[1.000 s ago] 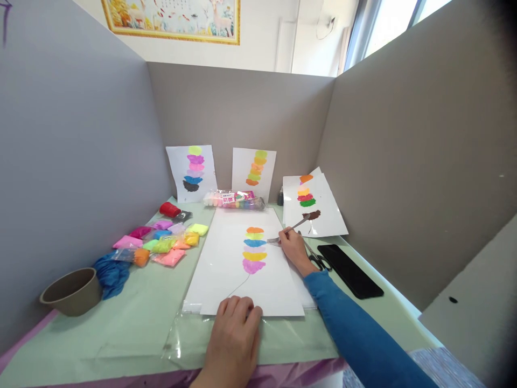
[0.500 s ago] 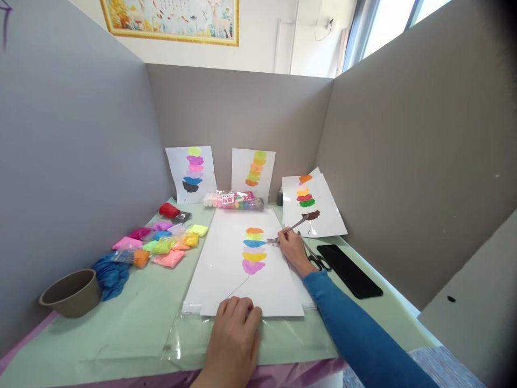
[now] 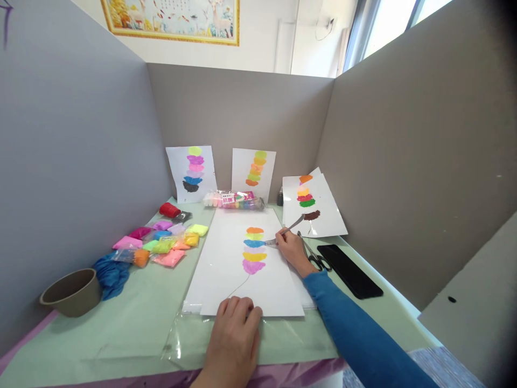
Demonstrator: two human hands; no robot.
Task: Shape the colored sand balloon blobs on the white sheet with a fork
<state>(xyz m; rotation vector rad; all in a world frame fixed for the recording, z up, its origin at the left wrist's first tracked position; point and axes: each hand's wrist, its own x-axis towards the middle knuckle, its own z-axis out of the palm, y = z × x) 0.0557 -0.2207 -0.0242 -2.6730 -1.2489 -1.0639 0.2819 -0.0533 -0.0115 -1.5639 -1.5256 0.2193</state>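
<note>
A white sheet (image 3: 218, 258) lies before me with a column of coloured clay patches: orange, yellow-green, blue, lilac, yellow and purple. A thin line runs down from the purple patch (image 3: 253, 267). My right hand (image 3: 291, 249) is closed round a metal fork (image 3: 294, 222). The fork's tines are at the right edge of the blue patch (image 3: 253, 244); whether they press into it I cannot tell. On the sheet's lower edge rests my left hand (image 3: 234, 337), palm down, fingers stretched forward and holding nothing.
Left are several bags of coloured clay (image 3: 163, 247), a blue crumpled cloth (image 3: 112, 276) and a bowl (image 3: 72, 293). Scissors (image 3: 319, 262) and a black phone (image 3: 349, 271) lie right. Behind, a clear pack (image 3: 234, 200) sits before propped sheets (image 3: 204, 189). Grey partitions (image 3: 242, 108) enclose the table.
My right hand has shifted slightly left with the fork, so its tines now reach the blue patch's right edge. My left hand stays in place.
</note>
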